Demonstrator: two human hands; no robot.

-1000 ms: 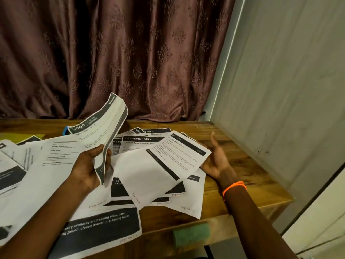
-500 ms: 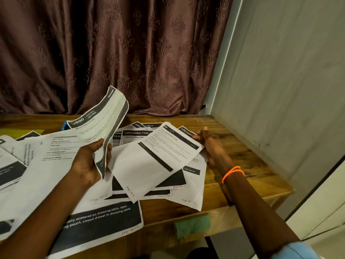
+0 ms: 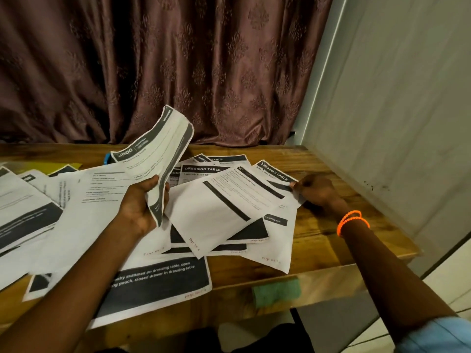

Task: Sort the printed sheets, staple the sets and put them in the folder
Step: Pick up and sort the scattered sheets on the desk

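Your right hand [image 3: 314, 191] pinches the white printed "DRESSING TABLE" sheet [image 3: 276, 174] at its 3 o'clock corner, long axis running toward 10, while your left hand [image 3: 142, 202] grips a curled white bundle of sheets [image 3: 163, 154].

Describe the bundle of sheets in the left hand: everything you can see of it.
The bundle of sheets is white printed paper with dark grey header bands; one reads "KITCHEN" beside a number ending in 800. It stands raised above the table, curling over at the top. The left hand grips its lower edge, fingers curled round it. I cannot count the sheets.
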